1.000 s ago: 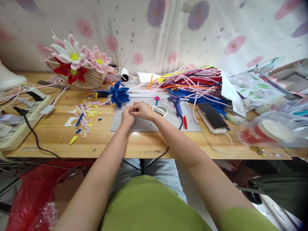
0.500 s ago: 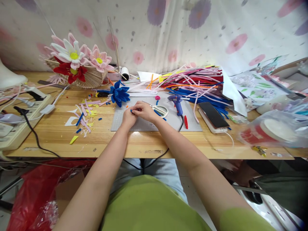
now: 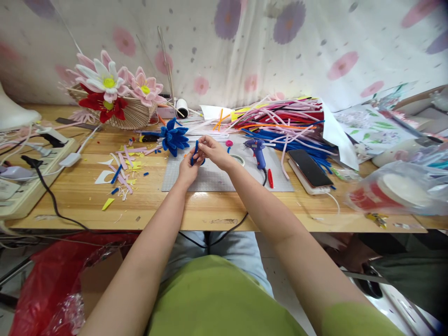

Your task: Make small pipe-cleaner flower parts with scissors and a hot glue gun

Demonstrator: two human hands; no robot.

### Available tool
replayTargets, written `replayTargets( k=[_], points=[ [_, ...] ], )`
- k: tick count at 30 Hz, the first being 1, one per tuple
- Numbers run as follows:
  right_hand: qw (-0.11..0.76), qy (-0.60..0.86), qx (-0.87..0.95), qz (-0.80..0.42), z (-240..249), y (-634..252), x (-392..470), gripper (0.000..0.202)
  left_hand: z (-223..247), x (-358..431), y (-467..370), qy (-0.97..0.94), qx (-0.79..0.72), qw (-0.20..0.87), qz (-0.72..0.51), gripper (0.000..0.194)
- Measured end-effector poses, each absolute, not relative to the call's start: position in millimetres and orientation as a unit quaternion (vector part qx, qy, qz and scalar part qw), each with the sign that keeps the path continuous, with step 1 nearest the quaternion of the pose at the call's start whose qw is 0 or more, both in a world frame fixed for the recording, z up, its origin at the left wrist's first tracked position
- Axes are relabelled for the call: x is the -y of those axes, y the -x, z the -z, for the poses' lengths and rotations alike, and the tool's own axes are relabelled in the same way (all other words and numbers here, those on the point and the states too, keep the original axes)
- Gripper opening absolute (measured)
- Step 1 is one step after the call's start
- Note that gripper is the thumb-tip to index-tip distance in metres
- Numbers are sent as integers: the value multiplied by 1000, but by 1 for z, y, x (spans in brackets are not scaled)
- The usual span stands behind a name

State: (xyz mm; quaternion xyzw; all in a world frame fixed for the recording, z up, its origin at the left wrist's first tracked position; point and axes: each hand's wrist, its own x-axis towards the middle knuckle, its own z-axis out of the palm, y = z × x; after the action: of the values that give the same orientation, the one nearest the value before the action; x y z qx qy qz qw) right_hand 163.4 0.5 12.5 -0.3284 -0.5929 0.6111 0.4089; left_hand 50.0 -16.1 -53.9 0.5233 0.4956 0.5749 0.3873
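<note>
Both hands meet over the left half of the grey mat (image 3: 213,183), well back from the table's (image 3: 196,212) front edge, and between them is a short blue fuzzy strip (image 3: 196,147). The left hand (image 3: 188,171) has the lower part, its grip closed around it; the right hand (image 3: 213,151) pinches near the upper end, fingertips drawn together. Part of the strip disappears behind the fingers, so any bend down there can't be made out.

It looks like shaping work, and the trick would be a firm, quiet left hand as anchor while the right does the bending. Small, even pressure close to the anchoring fingers should give a clean curve; a hard yank could kink the strip or flatten its fuzz. Matching the ends before pressing a fold would help too.

Just beyond, over the mat's rear left corner, sits the blue flower (image 3: 174,138), a handy gauge for curve and size. Elbow room matters: the pale scissor handle (image 3: 240,160) lies just beside the right wrist, and the glue gun (image 3: 258,151) rests toward the mat's right edge, its nozzle pointing left, so any swing that way deserves care.
</note>
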Motion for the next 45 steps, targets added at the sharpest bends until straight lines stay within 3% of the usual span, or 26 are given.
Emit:
replayTargets(
  k=[6,15,21,27,32,36,39,42,45],
  points=[
    [418,316,583,-621,-12,-166,-6,18,50,21,-52,-475,-473,498,-550,28],
    [542,380,437,-608,-21,-173,-14,11,44,24,-50,-434,-487,534,-538,31],
    [576,419,394,-581,-24,-184,-21,6,46,23,-51,-464,-505,536,-492,24],
    [618,447,441,-473,-23,-193,-21,11,42,27,-54,-446,-524,558,-464,20],
    [614,460,440,-467,-15,-203,-25,21,34,33,-51,-438,-493,585,-472,22],
    [543,539,488,-420,-5,-215,-26,19,33,34,-49,-427,-479,601,-476,22],
    [445,611,616,-219,-6,-221,-18,37,34,33,-52,-417,-497,591,-479,19],
    [345,561,753,-14,-14,-216,-5,43,35,30,-55,-429,-521,580,-456,17],
    [198,454,869,-2,-22,-204,3,33,32,23,-54,-463,-542,574,-403,20]
  ],
)
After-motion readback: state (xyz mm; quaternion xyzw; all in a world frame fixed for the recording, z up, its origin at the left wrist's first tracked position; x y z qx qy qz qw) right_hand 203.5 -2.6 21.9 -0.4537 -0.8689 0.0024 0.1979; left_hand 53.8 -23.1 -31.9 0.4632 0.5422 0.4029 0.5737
